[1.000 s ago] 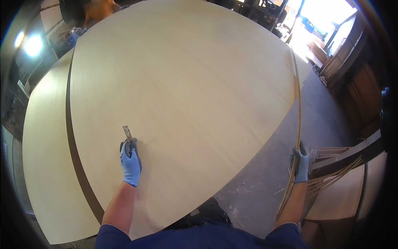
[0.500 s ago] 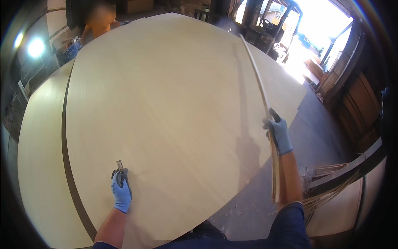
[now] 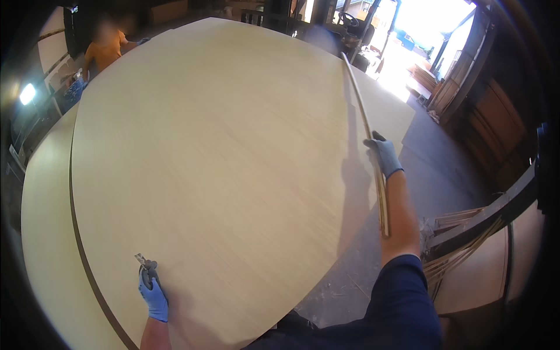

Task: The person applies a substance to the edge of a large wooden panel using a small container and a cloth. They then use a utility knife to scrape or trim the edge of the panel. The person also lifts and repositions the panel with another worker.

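A large pale wood sheet (image 3: pixel 216 151) spreads out in front of me. My left hand (image 3: pixel 154 296), in a blue and grey glove, is closed around a small tool with a flat metal end (image 3: pixel 139 257) above the sheet's near left part. Its handle is hidden in my fingers, so its exact kind cannot be told. My right hand (image 3: pixel 385 155), gloved as well, grips a long thin wooden strip (image 3: pixel 357 92) along the sheet's right side. The strip's far end reaches the far right edge, and its near end, which looks like more than one piece, lies along my forearm.
Another pale sheet (image 3: pixel 44 192) lies at the left, past a dark gap. At the far left a person in orange (image 3: pixel 105 53) stands by the sheet's edge. Thin wood strips (image 3: pixel 466 254) lie over a dark beam at the right. A forklift (image 3: pixel 356 35) stands near the bright doorway.
My right hand has moved farther away, carrying the strip with it. My left hand has come nearer and to the left, still holding the tool. The view has shifted slightly.
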`<act>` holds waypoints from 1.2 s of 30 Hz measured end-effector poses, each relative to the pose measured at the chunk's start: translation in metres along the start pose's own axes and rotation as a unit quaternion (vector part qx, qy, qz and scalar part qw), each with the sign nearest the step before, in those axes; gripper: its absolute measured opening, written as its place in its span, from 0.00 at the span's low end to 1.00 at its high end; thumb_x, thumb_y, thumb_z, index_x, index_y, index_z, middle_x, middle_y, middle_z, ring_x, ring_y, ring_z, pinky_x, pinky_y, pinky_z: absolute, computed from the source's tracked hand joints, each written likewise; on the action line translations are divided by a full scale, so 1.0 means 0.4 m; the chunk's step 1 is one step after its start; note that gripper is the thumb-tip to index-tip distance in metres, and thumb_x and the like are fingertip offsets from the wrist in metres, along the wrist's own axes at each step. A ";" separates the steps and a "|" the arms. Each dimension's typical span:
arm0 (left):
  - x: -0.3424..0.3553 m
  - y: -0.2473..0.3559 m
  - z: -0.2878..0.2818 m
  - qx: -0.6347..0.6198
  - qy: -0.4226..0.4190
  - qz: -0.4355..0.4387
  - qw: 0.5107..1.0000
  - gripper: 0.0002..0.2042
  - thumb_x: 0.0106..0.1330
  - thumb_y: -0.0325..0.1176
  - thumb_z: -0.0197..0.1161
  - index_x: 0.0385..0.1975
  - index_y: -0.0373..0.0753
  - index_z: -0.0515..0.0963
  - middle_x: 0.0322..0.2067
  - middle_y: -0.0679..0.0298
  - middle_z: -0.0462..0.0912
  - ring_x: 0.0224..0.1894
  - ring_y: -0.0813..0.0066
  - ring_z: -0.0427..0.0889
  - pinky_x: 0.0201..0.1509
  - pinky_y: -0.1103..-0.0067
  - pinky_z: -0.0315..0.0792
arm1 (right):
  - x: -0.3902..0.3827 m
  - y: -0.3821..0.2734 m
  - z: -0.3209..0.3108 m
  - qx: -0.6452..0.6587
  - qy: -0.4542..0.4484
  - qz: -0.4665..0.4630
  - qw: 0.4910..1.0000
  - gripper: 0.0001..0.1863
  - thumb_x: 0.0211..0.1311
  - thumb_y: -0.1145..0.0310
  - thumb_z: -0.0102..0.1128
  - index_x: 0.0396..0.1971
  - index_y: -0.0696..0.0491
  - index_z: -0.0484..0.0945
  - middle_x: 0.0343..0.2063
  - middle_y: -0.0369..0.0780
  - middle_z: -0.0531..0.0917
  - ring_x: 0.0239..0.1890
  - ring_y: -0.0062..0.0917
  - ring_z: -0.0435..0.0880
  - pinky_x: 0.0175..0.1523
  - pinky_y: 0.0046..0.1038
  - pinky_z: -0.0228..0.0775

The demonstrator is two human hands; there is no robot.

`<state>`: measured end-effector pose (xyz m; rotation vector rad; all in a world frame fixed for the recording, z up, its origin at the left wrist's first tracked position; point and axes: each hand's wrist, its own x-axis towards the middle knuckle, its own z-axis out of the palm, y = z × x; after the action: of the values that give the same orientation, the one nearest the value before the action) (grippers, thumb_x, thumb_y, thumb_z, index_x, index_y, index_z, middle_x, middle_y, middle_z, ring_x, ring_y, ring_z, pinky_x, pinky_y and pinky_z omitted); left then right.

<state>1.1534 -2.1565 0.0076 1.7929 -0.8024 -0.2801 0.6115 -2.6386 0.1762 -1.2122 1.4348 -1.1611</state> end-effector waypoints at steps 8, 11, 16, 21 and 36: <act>0.018 -0.058 0.027 -0.113 -0.035 0.060 0.991 0.13 0.66 0.17 0.47 0.47 0.28 0.76 0.45 0.57 0.81 0.50 0.70 0.80 0.59 0.76 0.70 | -0.597 0.354 -0.763 0.122 0.212 0.199 0.949 0.15 0.54 0.57 0.66 0.17 0.44 0.70 0.11 0.34 0.71 0.08 0.23 0.68 0.14 0.27 0.63; 0.017 -0.055 0.022 -0.076 -0.031 0.022 0.996 0.12 0.66 0.17 0.48 0.47 0.28 0.73 0.47 0.56 0.81 0.51 0.69 0.79 0.60 0.77 0.69 | -0.671 0.612 -0.803 0.226 0.188 0.199 0.935 0.14 0.60 0.48 0.57 0.24 0.41 0.74 0.20 0.31 0.76 0.20 0.20 0.75 0.23 0.22 0.67; -0.137 0.065 0.028 -0.253 -0.083 -0.056 0.962 0.16 0.67 0.15 0.44 0.51 0.29 0.72 0.50 0.56 0.79 0.56 0.69 0.77 0.66 0.77 0.66 | -0.634 0.999 -0.525 0.206 0.346 0.429 0.809 0.23 0.70 0.52 0.35 0.61 0.40 0.67 0.54 0.33 0.75 0.49 0.23 0.77 0.40 0.27 0.77; -0.404 0.254 0.103 -0.220 -0.151 -0.129 0.955 0.12 0.74 0.25 0.50 0.51 0.30 0.76 0.49 0.57 0.81 0.58 0.71 0.74 0.66 0.75 0.63 | -0.651 1.173 -0.072 0.364 0.266 0.499 0.740 0.33 0.64 0.37 0.42 0.60 0.44 0.62 0.45 0.40 0.71 0.39 0.31 0.74 0.37 0.33 0.73; -0.442 0.539 0.315 -0.094 -0.401 0.101 0.905 0.09 0.68 0.38 0.56 0.35 0.39 0.75 0.30 0.50 0.81 0.36 0.48 0.80 0.40 0.62 0.72 | -0.987 0.140 0.133 0.095 -0.372 0.019 0.923 0.15 0.61 0.81 0.51 0.47 0.66 0.77 0.44 0.44 0.83 0.44 0.23 0.78 0.50 0.24 0.70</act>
<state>0.8703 -2.1743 0.1225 1.3686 -1.4667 -0.9614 0.7007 -2.2484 0.1372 -1.2839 0.7453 -0.6661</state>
